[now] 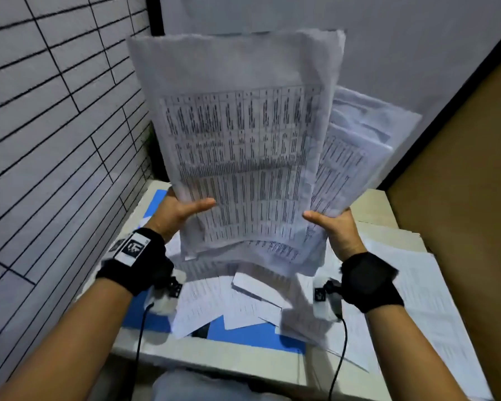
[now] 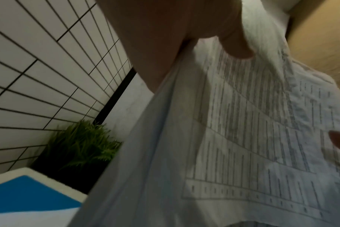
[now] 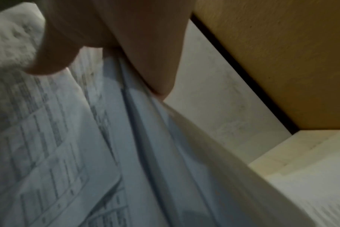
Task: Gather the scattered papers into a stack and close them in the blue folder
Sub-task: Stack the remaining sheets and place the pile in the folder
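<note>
On pale table [image 1: 214, 360] by tiled wall [image 1: 55, 125]: blue folder [image 1: 243, 332] | both hands' fingers clamped on paper stack [image 1: 237, 146]

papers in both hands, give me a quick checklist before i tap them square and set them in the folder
1. Both hands gripping: ok. The left hand and right hand each pinch the held bundle at its lower corners.
2. Edges aligned: not ok. Sheets fan out to the right behind the front page.
3. All papers gathered: not ok. Loose sheets lie on the table.
4. Blue folder free to receive: not ok. Loose sheets cover much of it.
5. Folder open: cannot tell, mostly hidden.
6. Room to tap down: not ok. Scattered sheets lie right under the bundle.
</note>
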Demonstrator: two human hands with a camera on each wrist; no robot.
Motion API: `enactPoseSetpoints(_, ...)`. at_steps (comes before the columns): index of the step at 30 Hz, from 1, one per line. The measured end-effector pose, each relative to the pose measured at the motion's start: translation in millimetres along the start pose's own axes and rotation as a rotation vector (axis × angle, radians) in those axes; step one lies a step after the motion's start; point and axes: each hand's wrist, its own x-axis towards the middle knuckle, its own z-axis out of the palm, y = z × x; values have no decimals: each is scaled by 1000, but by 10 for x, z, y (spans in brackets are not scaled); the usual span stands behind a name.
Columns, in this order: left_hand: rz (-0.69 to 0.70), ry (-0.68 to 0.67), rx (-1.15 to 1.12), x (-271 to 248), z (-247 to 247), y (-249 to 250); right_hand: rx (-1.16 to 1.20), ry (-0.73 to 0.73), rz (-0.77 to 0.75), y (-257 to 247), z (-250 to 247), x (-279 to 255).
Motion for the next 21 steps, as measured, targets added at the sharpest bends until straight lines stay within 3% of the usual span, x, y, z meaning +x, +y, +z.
enactPoseSetpoints(8, -75, -153, 49, -138, 214, -390, -67, 21, 143, 446, 113, -173)
enactPoseSetpoints(15, -14, -131, -11, -75, 117, -204, 64, 31, 62, 193, -2, -135)
enactPoseSetpoints(21, -64, -209, 75, -78, 286, -299, -7, -29, 153, 254, 158, -93)
